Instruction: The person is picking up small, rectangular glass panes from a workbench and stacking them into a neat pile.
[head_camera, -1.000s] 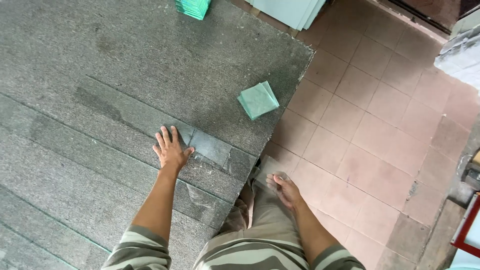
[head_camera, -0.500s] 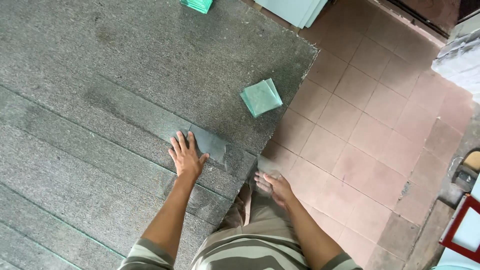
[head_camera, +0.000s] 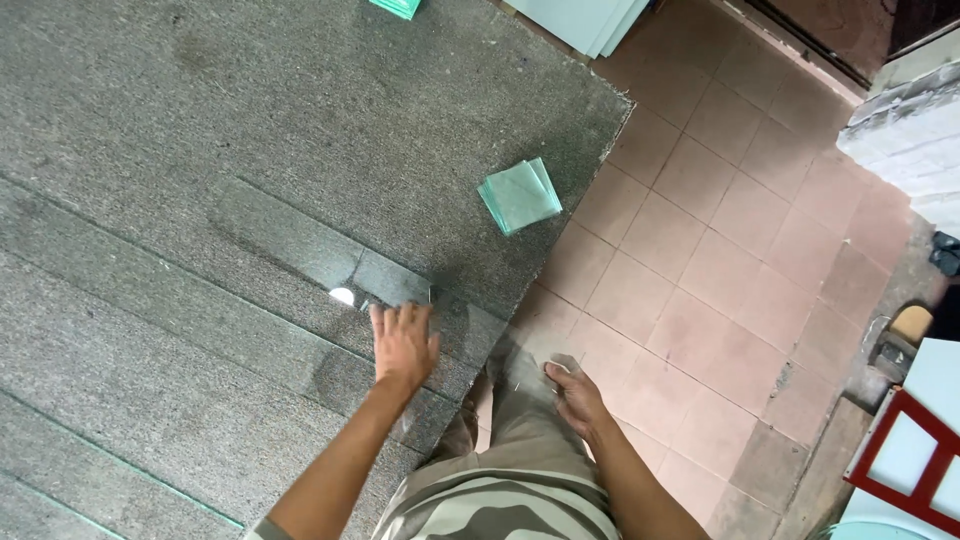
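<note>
1. Head view, hands: left hand (head_camera: 403, 343) lies flat, fingers spread, pressing down on a long clear glass strip (head_camera: 330, 268) that rests on the grey carpeted desk (head_camera: 200, 120); it clasps nothing. Right hand (head_camera: 573, 392) sits off the desk edge at the strip's overhanging near end, fingers curled around that end as far as can be told; the transparent glass makes the exact grip hard to read.

2. Head view, the strip: it runs diagonally from the middle of the desk toward the person's lap, its near end passing over the desk edge. It looks thin, stiff and brittle, likely light for its length, with sharp edges and a slick face. A flat palm on top steadies it well; the safer hold would seem to be on the long edges near the end, never by a corner, with the overhang supported so it does not snap.

3. Head view, surroundings: a small stack of greenish glass squares (head_camera: 520, 194) sits near the desk edge, well apart from the strip. Another green piece (head_camera: 398, 6) shows at the top border. Pale panels (head_camera: 590, 18) lean beyond the desk. A tiled floor (head_camera: 720, 260) lies below, hard on anything dropped. A red-framed pane (head_camera: 915, 455) stands at the right. Nothing blocks the strip itself.
</note>
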